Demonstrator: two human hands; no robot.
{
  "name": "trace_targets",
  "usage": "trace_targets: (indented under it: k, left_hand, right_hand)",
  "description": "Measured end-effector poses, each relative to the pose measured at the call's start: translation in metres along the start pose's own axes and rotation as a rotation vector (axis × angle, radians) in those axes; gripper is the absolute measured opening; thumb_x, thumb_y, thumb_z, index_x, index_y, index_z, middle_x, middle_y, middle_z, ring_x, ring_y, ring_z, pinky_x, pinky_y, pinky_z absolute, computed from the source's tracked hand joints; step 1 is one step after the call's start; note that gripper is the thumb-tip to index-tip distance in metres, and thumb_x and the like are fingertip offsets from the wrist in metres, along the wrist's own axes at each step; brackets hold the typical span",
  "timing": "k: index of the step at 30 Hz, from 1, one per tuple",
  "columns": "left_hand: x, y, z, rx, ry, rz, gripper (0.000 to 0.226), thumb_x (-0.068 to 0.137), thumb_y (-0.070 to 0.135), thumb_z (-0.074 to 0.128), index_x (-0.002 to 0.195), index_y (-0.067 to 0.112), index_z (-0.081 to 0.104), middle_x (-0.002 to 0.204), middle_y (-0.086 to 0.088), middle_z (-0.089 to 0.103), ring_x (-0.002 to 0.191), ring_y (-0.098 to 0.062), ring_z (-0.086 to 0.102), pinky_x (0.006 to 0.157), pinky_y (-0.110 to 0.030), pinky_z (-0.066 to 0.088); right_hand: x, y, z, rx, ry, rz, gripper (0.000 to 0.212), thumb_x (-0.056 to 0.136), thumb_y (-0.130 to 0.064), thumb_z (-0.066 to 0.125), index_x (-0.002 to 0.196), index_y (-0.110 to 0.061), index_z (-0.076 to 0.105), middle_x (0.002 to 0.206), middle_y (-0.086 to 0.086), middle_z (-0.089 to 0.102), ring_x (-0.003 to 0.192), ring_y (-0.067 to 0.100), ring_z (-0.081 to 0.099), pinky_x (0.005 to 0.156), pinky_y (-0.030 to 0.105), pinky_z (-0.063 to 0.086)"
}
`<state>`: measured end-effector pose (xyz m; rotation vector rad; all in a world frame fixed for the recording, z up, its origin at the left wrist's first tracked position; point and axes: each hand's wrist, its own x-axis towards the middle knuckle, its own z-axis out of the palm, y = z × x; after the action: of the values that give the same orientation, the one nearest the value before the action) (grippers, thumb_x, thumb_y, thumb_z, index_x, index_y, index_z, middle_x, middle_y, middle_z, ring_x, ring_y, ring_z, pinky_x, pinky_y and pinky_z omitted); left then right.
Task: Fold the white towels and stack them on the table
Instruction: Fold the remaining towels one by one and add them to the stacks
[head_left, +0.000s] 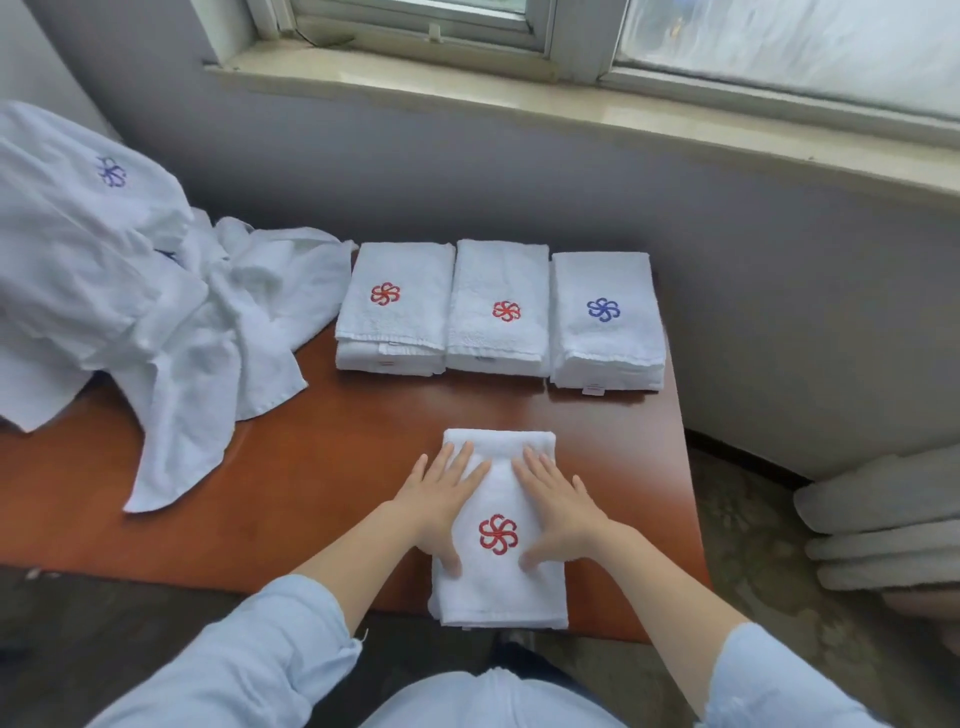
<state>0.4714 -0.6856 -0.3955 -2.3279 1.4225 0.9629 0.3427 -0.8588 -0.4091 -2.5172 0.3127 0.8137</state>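
A folded white towel (498, 592) with a red flower emblem lies at the near edge of the brown table (322, 467). My left hand (441, 499) presses flat on its left side and my right hand (558, 506) on its right side, fingers spread. At the back of the table stand three stacks of folded towels: a left stack (395, 312) and a middle stack (498, 312) with red emblems, and a right stack (605, 322) with a blue emblem. A heap of unfolded white towels (130, 312) covers the table's left part.
A grey wall and a window sill (571, 109) run behind the table. Pale grey cushions or bedding (883, 519) lie on the floor at the right. The table's right edge is just beyond the blue-emblem stack.
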Motion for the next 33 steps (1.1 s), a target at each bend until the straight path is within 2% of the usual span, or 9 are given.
trace_targets:
  k: [8, 15, 17, 20, 22, 24, 28, 30, 33]
  left_hand:
    - [0.008, -0.003, 0.001, -0.037, -0.059, -0.004, 0.144, 0.068, 0.056, 0.082, 0.145, 0.031, -0.037, 0.147, 0.000, -0.051, 0.137, -0.025, -0.043, 0.116, -0.056, -0.013]
    - [-0.001, -0.004, 0.011, -0.075, 0.061, -0.042, 0.138, 0.067, 0.059, 0.080, 0.149, 0.035, -0.029, 0.152, 0.001, -0.045, 0.142, -0.024, -0.037, 0.118, -0.051, -0.013]
    - [-0.007, -0.003, 0.016, -0.145, 0.078, -0.091, 0.135, 0.068, 0.058, 0.080, 0.149, 0.038, -0.026, 0.153, -0.002, -0.043, 0.145, -0.026, -0.031, 0.119, -0.048, -0.008]
    - [-0.017, 0.002, 0.022, -0.268, 0.088, -0.164, 0.132, 0.068, 0.054, 0.081, 0.150, 0.041, -0.022, 0.160, -0.004, -0.030, 0.151, -0.029, -0.009, 0.120, -0.046, 0.018]
    - [-0.023, 0.006, 0.025, -0.336, 0.104, -0.189, 0.127, 0.071, 0.049, 0.080, 0.151, 0.042, -0.018, 0.163, -0.003, -0.006, 0.147, -0.028, 0.013, 0.112, -0.042, 0.036]
    - [-0.028, 0.009, 0.029, -0.403, 0.122, -0.195, 0.121, 0.074, 0.044, 0.079, 0.152, 0.042, -0.013, 0.153, -0.002, 0.019, 0.132, -0.021, 0.032, 0.101, -0.036, 0.046]
    - [-0.035, 0.014, 0.030, -0.693, 0.064, -0.198, 0.115, 0.081, 0.026, 0.077, 0.153, 0.043, -0.011, 0.145, -0.005, 0.032, 0.118, -0.018, 0.046, 0.097, -0.032, 0.050]
    - [-0.039, 0.015, 0.030, -0.835, 0.030, -0.176, 0.113, 0.083, 0.016, 0.074, 0.154, 0.041, -0.009, 0.152, -0.006, 0.029, 0.128, -0.022, 0.045, 0.104, -0.037, 0.047]
    - [-0.045, 0.016, 0.032, -0.956, 0.024, -0.153, 0.109, 0.083, 0.005, 0.070, 0.155, 0.039, -0.005, 0.160, -0.005, 0.020, 0.140, -0.026, 0.034, 0.113, -0.045, 0.038]
  right_hand:
    - [0.012, 0.022, 0.002, -0.023, -0.039, -0.107, 0.141, 0.065, -0.057, 0.081, 0.151, -0.031, -0.028, 0.152, -0.014, -0.043, 0.139, 0.007, -0.038, 0.117, 0.052, -0.014]
    - [0.005, 0.019, 0.005, 0.065, 0.048, -0.082, 0.136, 0.064, -0.055, 0.081, 0.155, -0.032, -0.017, 0.155, -0.017, -0.036, 0.142, 0.003, -0.032, 0.119, 0.048, -0.011]
    - [0.000, 0.016, 0.010, 0.120, 0.105, -0.049, 0.130, 0.065, -0.057, 0.080, 0.156, -0.033, -0.010, 0.159, -0.015, -0.029, 0.146, 0.005, -0.026, 0.121, 0.048, -0.006]
    - [-0.009, 0.014, 0.021, 0.223, 0.170, 0.045, 0.123, 0.063, -0.062, 0.078, 0.156, -0.036, 0.001, 0.164, -0.012, -0.017, 0.152, 0.016, -0.008, 0.123, 0.047, 0.010]
    - [-0.015, 0.012, 0.026, 0.296, 0.205, 0.105, 0.119, 0.061, -0.062, 0.078, 0.154, -0.039, 0.008, 0.164, -0.012, -0.007, 0.150, 0.020, 0.006, 0.119, 0.046, 0.022]
    - [-0.021, 0.008, 0.030, 0.343, 0.237, 0.159, 0.112, 0.061, -0.060, 0.078, 0.152, -0.040, 0.015, 0.163, -0.012, 0.006, 0.147, 0.019, 0.015, 0.115, 0.046, 0.028]
    - [-0.030, 0.000, 0.036, 0.565, 0.258, 0.222, 0.104, 0.070, -0.047, 0.082, 0.153, -0.037, 0.020, 0.159, -0.009, 0.019, 0.144, 0.020, 0.021, 0.116, 0.049, 0.030]
    - [-0.035, -0.003, 0.038, 0.745, 0.241, 0.225, 0.101, 0.074, -0.036, 0.083, 0.153, -0.034, 0.021, 0.158, -0.007, 0.018, 0.142, 0.019, 0.025, 0.116, 0.044, 0.032]
    - [-0.044, -0.005, 0.042, 0.813, 0.200, 0.214, 0.098, 0.078, -0.027, 0.082, 0.154, -0.030, 0.021, 0.155, -0.005, 0.017, 0.138, 0.017, 0.030, 0.113, 0.038, 0.034]
